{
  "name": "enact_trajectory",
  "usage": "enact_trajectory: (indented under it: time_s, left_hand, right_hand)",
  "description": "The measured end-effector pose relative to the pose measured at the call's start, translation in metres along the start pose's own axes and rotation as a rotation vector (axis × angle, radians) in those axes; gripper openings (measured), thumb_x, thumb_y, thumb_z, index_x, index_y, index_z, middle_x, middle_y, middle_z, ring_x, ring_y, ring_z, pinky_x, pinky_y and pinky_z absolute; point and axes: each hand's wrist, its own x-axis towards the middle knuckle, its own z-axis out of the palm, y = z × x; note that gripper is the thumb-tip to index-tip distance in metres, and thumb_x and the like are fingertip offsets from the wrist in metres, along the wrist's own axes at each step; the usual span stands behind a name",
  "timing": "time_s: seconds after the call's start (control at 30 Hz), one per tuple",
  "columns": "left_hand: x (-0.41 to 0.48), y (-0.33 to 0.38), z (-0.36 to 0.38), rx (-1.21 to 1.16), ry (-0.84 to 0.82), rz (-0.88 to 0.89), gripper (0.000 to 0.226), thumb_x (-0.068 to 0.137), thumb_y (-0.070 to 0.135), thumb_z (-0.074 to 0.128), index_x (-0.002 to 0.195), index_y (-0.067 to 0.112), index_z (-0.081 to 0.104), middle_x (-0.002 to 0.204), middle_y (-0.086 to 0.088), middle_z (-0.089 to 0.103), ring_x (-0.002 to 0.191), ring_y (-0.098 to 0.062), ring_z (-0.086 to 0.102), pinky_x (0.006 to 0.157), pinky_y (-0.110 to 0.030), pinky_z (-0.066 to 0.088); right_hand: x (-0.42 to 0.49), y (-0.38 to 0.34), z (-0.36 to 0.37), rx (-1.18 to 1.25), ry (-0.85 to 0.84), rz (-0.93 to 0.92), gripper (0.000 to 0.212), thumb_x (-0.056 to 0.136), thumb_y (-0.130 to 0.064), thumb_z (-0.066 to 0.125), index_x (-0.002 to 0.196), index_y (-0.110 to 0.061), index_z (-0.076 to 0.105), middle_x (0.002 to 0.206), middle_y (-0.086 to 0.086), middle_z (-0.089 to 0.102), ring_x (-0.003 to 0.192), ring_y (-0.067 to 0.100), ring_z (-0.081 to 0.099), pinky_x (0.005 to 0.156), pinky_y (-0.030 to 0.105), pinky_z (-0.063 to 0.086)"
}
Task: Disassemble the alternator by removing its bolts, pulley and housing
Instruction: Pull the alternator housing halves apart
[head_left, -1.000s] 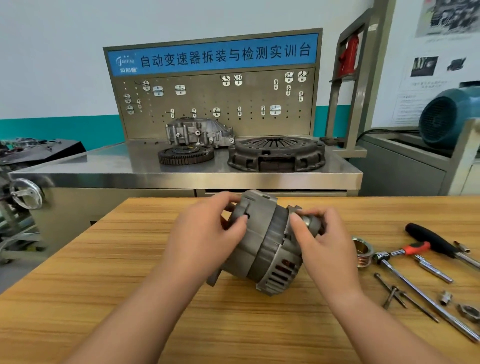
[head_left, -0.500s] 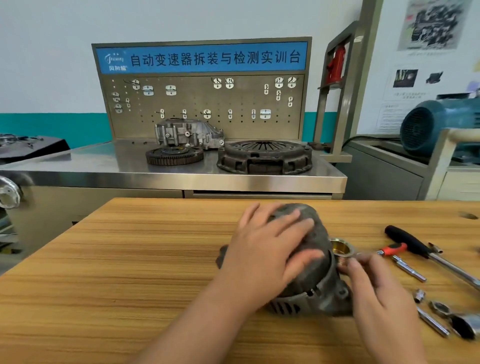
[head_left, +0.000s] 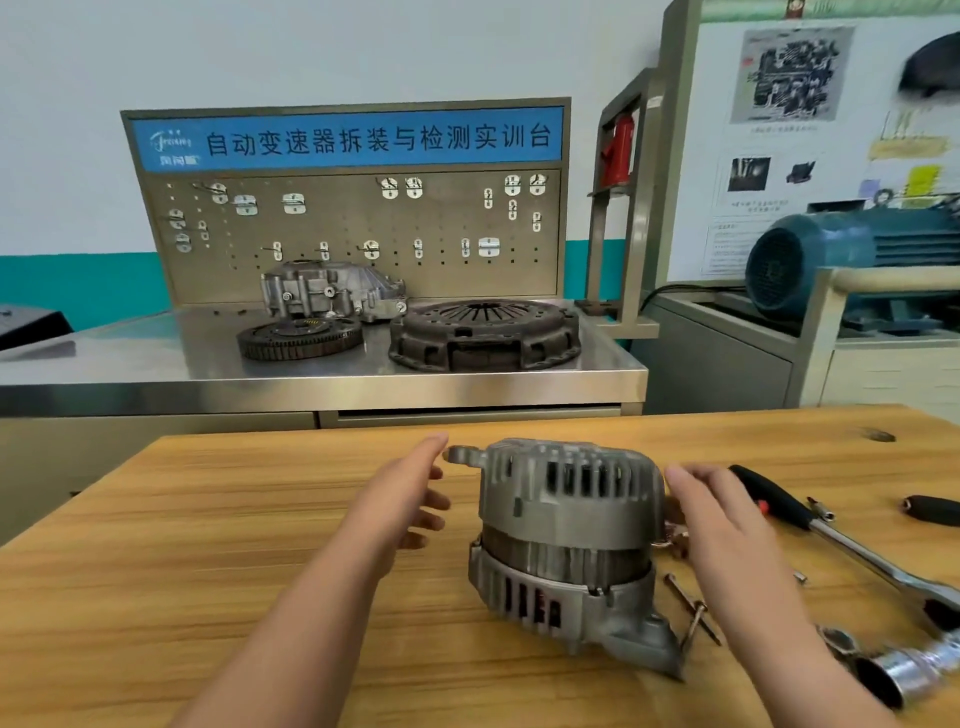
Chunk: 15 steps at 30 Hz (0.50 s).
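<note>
Between left hand (head_left: 410, 499) and right hand (head_left: 711, 514), both spread wide and empty: grey ribbed metal alternator (head_left: 566, 525) on light wooden surface (head_left: 208, 519). Thin steel bolts (head_left: 691, 608) out, beside right hand. Probably housing separation: grip both shells, pull apart evenly.

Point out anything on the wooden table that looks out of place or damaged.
Nothing looks damaged or spilled. The alternator sits on the wooden table. Two long bolts lie crossed and loose by its base, which fits a teardown. The only blemish is a dark mark near the table's far edge.
</note>
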Motion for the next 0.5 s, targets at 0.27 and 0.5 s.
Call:
enact_trajectory:
  time_s: [0.27, 0.5]
  left_hand:
    - [0.025, -0.014, 0.029, -0.244, -0.46, 0.186, 0.086, 0.04, 0.077, 0.078, 0.118, 0.047, 0.06, 0.127, 0.003, 0.062, 0.114, -0.015, 0.059, 0.092, -0.032, 0.048]
    - [0.025, -0.01, 0.029, -0.017, -0.526, 0.455, 0.111, 0.028, 0.054, 0.09, 0.128, 0.054, 0.041, 0.126, 0.01, 0.059, 0.108, -0.01, 0.065, 0.083, -0.028, 0.056]
  right_hand:
    - [0.052, 0.018, -0.011, -0.226, -0.468, -0.009, 0.12, 0.03, -0.094, 0.06, 0.138, -0.06, 0.022, 0.123, -0.03, 0.043, 0.102, -0.009, 0.047, 0.075, 0.01, 0.039]
    - [0.063, 0.026, 0.02, 0.322, -0.394, 0.11, 0.081, 0.046, -0.079, 0.07, 0.104, -0.023, 0.066, 0.107, 0.009, 0.072, 0.103, 0.028, 0.067, 0.099, 0.052, 0.046]
